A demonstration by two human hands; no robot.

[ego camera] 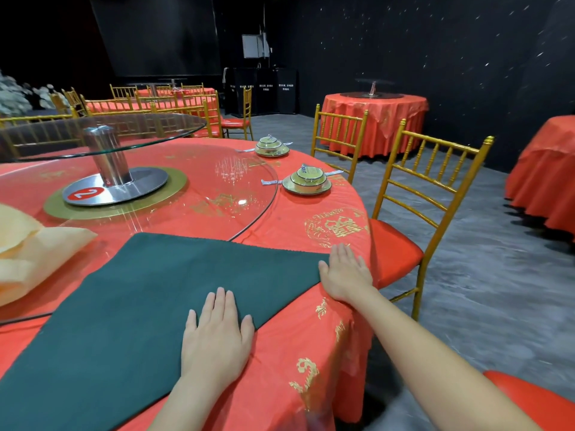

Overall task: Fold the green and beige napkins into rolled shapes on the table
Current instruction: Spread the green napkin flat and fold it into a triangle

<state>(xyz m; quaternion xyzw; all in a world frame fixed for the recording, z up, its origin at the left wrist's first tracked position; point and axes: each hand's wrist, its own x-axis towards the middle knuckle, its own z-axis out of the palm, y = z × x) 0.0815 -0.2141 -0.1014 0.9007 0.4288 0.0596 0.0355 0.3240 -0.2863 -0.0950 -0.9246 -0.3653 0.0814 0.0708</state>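
A dark green napkin (149,306) lies spread flat on the red tablecloth (295,337) in front of me. My left hand (217,334) presses flat on the napkin's near right edge, fingers straight. At the napkin's far right corner my right hand (343,275) lies flat, fingers straight, partly on the cloth and partly on the tablecloth. A beige napkin (28,259) sits loosely bunched at the left, on the glass turntable's edge.
A glass turntable (217,188) on a metal post (105,157) covers the table's middle. Two lidded bowl settings (306,181) stand at the far right rim. A gold chair with a red seat (404,244) stands close to the table's right side.
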